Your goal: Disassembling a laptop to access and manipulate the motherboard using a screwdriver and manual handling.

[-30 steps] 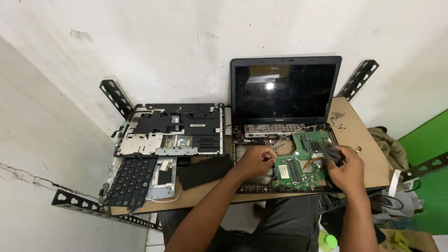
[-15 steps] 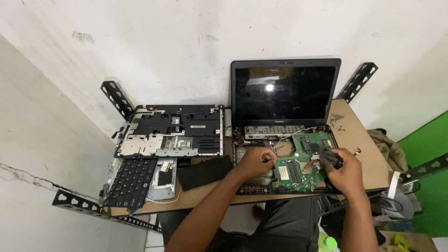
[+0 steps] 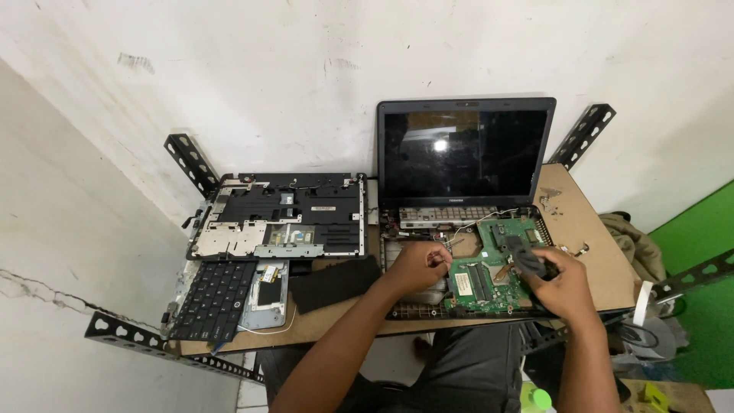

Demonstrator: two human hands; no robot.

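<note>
Right hand (image 3: 564, 281) has shifted slightly along the green motherboard (image 3: 489, 269); left hand position is unchanged.

Right hand is closed around a dark grey fan-like part (image 3: 527, 255), held over the board's right edge. Left hand (image 3: 419, 265) is curled, fingertips pinched at the board's left edge beside thin wires (image 3: 475, 222); what it grips cannot be told. Motherboard sits in the open laptop (image 3: 465, 157) base on the wooden table (image 3: 589, 237). A detached keyboard (image 3: 215, 300) lies at the table's left end.

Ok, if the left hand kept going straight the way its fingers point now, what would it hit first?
Probably the green circuit board: the left hand points right across the opened laptop base, just short of the board's left edge. Its height above the board is unclear.
</note>
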